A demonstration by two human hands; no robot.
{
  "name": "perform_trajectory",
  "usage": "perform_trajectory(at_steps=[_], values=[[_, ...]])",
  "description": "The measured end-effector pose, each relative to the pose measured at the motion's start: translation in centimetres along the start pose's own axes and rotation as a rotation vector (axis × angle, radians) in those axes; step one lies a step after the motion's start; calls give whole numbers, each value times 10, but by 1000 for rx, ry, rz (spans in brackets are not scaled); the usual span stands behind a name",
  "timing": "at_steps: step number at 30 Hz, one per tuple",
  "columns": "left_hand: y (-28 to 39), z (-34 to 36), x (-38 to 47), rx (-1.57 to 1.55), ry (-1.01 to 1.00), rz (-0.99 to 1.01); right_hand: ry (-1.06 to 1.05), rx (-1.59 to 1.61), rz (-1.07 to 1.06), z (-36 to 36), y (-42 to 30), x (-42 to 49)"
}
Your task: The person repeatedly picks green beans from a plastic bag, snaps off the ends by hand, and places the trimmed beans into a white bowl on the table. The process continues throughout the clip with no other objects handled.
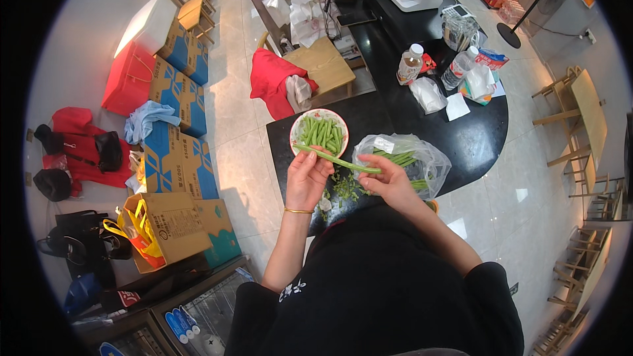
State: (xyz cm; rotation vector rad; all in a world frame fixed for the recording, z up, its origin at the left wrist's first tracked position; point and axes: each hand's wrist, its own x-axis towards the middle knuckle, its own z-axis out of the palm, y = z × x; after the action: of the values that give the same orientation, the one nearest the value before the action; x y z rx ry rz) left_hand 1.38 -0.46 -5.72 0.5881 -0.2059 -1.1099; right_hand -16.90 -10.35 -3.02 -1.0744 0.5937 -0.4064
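Observation:
A long green bean [341, 161] stretches between my two hands, above the black counter [366, 109]. My left hand [307, 178] grips its left part between thumb and fingers. The fingers of my right hand [388, 178] are at the bean's right end. Just beyond my left hand, a white patterned bowl [295, 131] holds bean pieces [321, 133]. A clear plastic bag [437, 158] with whole green beans [403, 158] lies beyond and beside my right hand. Small green trimmings [346, 188] are scattered on the counter between my wrists.
Two plastic bottles [410, 64], [460, 68] and white tissue packs [428, 95] stand or lie at the back right of the counter. A wooden chair [324, 66] with a red garment [274, 79] is behind the counter. Stacked cardboard boxes [170, 158] line the left wall.

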Motion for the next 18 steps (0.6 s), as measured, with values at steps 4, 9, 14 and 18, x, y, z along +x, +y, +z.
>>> perform_trajectory(at_steps=[4,9,14,18], values=[[1,-1,0,-12,-3,-11,7,-112,-163,0,-9,-5],[-2,0,0,-14,-7,-37,-33,-481,-280,-8,-18,-7],[-3,3,-2,-42,23,-68,30,-403,-222,-9,-9,-5],[-4,6,-4,-121,-97,-142,37,-446,-172,-20,10,5]])
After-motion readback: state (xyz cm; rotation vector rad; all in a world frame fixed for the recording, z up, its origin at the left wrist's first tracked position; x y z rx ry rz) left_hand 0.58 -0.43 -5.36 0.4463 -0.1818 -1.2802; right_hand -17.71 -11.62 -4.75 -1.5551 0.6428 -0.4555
